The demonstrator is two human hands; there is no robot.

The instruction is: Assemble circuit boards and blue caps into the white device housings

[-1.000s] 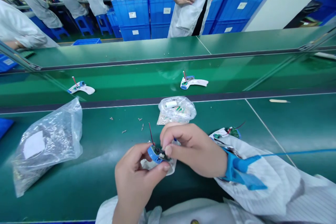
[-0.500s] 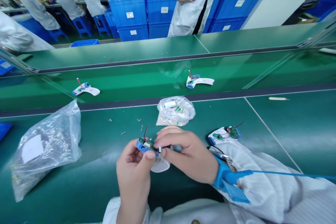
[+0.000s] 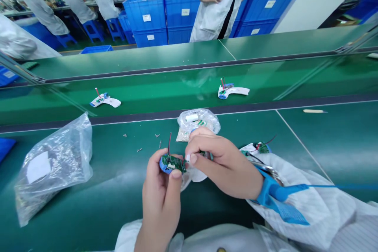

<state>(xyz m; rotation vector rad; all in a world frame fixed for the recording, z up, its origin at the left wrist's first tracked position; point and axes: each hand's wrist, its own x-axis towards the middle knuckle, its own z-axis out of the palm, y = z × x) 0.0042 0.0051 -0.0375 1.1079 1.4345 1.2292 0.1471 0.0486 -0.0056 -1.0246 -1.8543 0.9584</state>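
Observation:
My left hand (image 3: 163, 189) is closed around the blue end of a handheld device housing with a green circuit board (image 3: 174, 163) on it. A red wire (image 3: 169, 143) stands up from the board. My right hand (image 3: 220, 161) is just right of the board, its thumb and fingers pinching a small white connector (image 3: 188, 158). Below the fingers shows a white part of the housing (image 3: 197, 175), partly hidden by the hand. Another half-housing with a board (image 3: 262, 147) lies beside my right sleeve, partly covered. A blue wrist strap (image 3: 273, 193) circles my right wrist.
A clear bag of small parts (image 3: 198, 122) lies ahead, a larger bag (image 3: 54, 169) on the left. Loose screws (image 3: 139, 150) are scattered between. Two housings (image 3: 108, 100) (image 3: 234, 91) sit on the green belt (image 3: 165, 86). Beyond it, a person in a white coat (image 3: 217, 12) stands by blue crates (image 3: 147, 15).
Both hands have shifted right with the housing, whose board now tilts more into view. My right hand has drawn slightly away from the board. Housings on the belt have moved right.

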